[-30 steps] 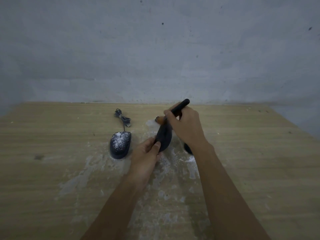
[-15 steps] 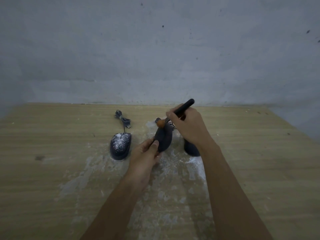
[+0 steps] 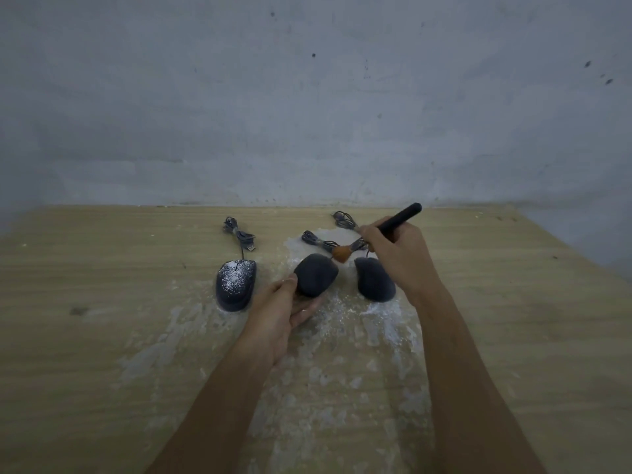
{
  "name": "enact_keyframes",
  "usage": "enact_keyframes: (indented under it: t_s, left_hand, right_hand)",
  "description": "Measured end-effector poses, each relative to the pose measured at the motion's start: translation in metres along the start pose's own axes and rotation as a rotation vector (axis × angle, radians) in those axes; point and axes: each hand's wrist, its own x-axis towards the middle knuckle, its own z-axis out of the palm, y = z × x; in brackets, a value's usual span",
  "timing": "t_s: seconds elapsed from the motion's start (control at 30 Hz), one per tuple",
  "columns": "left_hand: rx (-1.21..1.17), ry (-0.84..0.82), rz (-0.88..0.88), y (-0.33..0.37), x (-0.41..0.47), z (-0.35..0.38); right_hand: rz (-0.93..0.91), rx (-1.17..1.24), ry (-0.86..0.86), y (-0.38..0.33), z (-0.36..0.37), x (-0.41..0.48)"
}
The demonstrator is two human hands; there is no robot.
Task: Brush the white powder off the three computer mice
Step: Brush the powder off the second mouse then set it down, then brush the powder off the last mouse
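Wooden table (image 3: pixel 102 336) with powder (image 3: pixel 386 313), dusted mouse (image 3: pixel 236 285), seemingly cables (image 3: pixel 239 234).

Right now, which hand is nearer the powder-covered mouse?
Left. The left hand holds the middle mouse, just right of the powder-covered mouse; the right hand holds the brush farther right, beyond it.

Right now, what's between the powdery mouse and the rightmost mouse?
In the head view, the middle mouse, held by the left hand, lies between them.

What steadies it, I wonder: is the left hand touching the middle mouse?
Touching. Head view: the left hand holds the middle mouse, thumb against its left side, fingers underneath.
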Motion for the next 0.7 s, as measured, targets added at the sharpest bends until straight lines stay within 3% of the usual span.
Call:
enact_keyframes:
  t_s: [0.4,0.7]
  left_hand:
    - [-0.086,0.236,0.038,-0.004,-0.003,0.024]
    - [0.327,0.144,0.012,-0.001,0.000,0.009]
  right_hand:
    - [0.038,0.044,0.075,0.015,-0.003,-0.017]
    - [0.054,0.022,0.069,0.020,0.000,-0.019]
